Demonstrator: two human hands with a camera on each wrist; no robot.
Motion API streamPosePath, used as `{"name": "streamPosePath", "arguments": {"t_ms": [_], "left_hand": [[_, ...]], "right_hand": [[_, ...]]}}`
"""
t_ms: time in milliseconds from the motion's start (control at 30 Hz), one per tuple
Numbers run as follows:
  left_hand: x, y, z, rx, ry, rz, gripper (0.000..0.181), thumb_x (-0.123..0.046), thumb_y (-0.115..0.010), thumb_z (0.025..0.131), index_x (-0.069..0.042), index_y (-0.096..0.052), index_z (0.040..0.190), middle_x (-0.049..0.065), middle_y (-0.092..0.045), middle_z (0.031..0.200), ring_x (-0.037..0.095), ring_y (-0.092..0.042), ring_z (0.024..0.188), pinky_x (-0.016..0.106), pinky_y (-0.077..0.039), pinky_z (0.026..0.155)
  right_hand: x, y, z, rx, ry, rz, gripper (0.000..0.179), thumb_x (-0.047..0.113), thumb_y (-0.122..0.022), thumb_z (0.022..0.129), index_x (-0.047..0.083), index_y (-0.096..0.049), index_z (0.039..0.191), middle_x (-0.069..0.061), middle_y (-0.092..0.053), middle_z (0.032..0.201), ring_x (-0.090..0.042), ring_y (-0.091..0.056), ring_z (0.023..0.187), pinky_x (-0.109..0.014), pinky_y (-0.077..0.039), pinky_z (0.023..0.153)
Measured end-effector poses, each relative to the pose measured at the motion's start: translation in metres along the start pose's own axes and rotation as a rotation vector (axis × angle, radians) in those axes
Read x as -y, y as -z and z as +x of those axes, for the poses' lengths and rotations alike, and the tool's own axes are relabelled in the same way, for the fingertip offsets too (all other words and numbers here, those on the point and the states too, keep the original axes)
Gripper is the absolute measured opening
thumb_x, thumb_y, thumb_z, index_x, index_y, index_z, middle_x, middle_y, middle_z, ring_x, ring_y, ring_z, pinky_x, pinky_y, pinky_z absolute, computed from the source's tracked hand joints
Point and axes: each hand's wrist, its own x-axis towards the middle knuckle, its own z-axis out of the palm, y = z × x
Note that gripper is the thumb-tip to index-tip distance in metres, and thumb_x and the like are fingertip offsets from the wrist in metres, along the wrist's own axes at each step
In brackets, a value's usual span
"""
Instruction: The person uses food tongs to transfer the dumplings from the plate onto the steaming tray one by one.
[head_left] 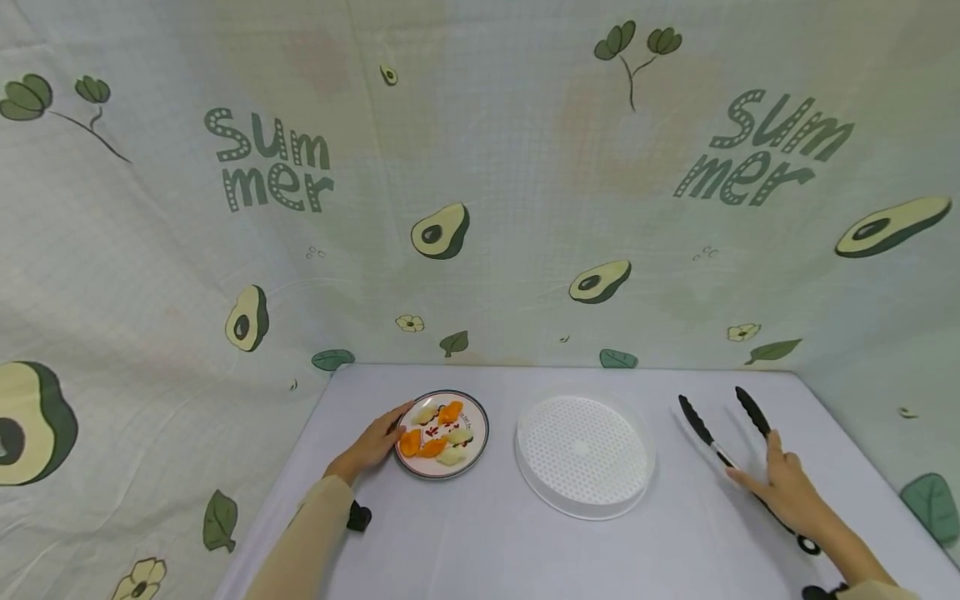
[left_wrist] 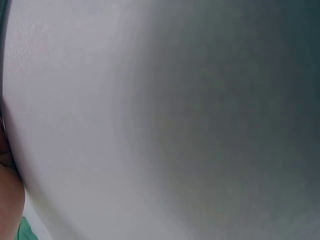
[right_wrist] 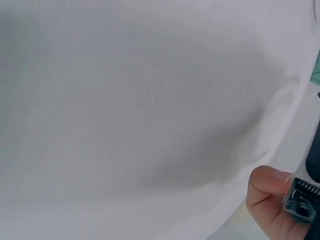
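Note:
At the left of the table my left hand (head_left: 372, 443) holds the rim of a round white plate (head_left: 480, 454) with a dark edge. Orange pieces (head_left: 431, 447) and pale yellowish pieces (head_left: 459, 435) lie on this plate. On the right, my right hand (head_left: 789, 492) grips a pair of tongs (head_left: 723, 457) with black tips and metal arms. The tips are spread apart and point toward the back of the table. In the right wrist view the thumb (right_wrist: 267, 182) presses against the tongs' handle; only a bit of the left hand (left_wrist: 10, 200) shows in the left wrist view.
Between the hands stands a round white tray (head_left: 585, 450) with a perforated surface and a raised rim. The white table (head_left: 450, 542) ends at the back against a hanging cloth (head_left: 510, 150) printed with avocados, leaves and lettering.

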Motion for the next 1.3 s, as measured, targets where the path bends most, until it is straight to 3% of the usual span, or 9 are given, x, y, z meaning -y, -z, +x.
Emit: {"name": "streamPosePath", "arguments": {"t_ms": [433,767,967,1300], "left_hand": [[0.001,0.0,0.001,0.013,0.002,-0.016,0.052,-0.013,-0.048,0.106,-0.011,-0.033,0.156,0.024,-0.032,0.157,0.047,-0.026,0.143,0.062,-0.019,0.115],[0.003,0.0,0.0,0.001,0.004,0.011,0.052,-0.016,-0.048,0.106,-0.012,-0.034,0.156,0.026,-0.034,0.154,0.049,-0.03,0.141,0.065,-0.021,0.113],[0.004,0.001,0.001,0.013,0.021,-0.007,0.053,-0.018,-0.049,0.106,-0.014,-0.033,0.157,0.023,-0.034,0.156,0.046,-0.029,0.142,0.063,-0.02,0.115],[0.002,0.002,-0.001,0.007,0.001,0.009,0.052,-0.015,-0.048,0.106,-0.013,-0.034,0.157,0.023,-0.035,0.155,0.046,-0.029,0.142,0.062,-0.021,0.115]], "right_hand": [[0.029,0.014,-0.01,-0.055,0.075,-0.012,0.105,0.044,-0.055,0.102,-0.018,0.019,0.144,-0.054,-0.027,0.122,-0.064,-0.042,0.105,-0.074,-0.037,0.084],[0.077,0.019,-0.018,-0.08,0.17,-0.026,0.1,0.042,-0.061,0.099,-0.02,0.0,0.149,-0.036,-0.048,0.11,-0.042,-0.055,0.092,-0.053,-0.05,0.069],[0.105,0.016,-0.019,-0.065,0.212,0.009,0.095,0.038,-0.062,0.099,-0.014,-0.004,0.153,-0.016,-0.046,0.092,-0.02,-0.042,0.071,-0.029,-0.038,0.054],[0.15,0.01,-0.016,-0.023,0.324,0.076,0.085,0.035,-0.063,0.099,-0.002,-0.014,0.158,-0.005,-0.036,0.085,-0.012,-0.033,0.069,-0.026,-0.032,0.051]]}}
